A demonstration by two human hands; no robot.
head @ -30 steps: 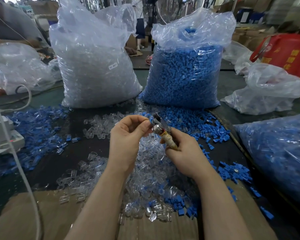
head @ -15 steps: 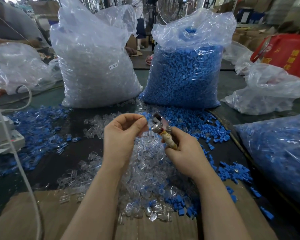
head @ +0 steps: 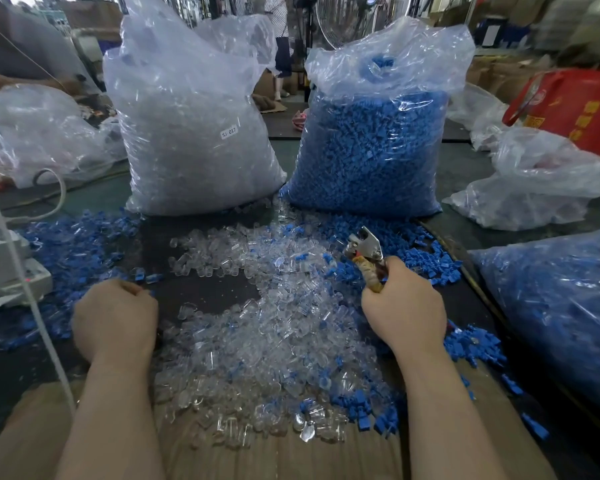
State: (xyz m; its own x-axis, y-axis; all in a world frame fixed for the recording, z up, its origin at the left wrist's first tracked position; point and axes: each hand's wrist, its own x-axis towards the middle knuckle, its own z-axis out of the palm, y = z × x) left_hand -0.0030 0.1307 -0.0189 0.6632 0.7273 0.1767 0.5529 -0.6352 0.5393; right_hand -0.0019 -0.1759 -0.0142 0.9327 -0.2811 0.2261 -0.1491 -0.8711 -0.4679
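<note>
Pliers gripped in right hand.
Long axis runs up and away beyond the knuckles, shiny metal nose leading; handle tape-wrapped. Left hand curled, grasp unclear.

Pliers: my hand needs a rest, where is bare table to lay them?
Bare: the dark tabletop between the left hand and the clear caps, and the cardboard left of that forearm. Crowded: mid-table with caps, and blue pieces around the right hand.

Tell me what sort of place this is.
Probably a factory assembly bench: a bag of clear plastic caps, a bag of blue pieces beside it, loose parts heaped on the table, and the right hand gripping a metal tool.
</note>
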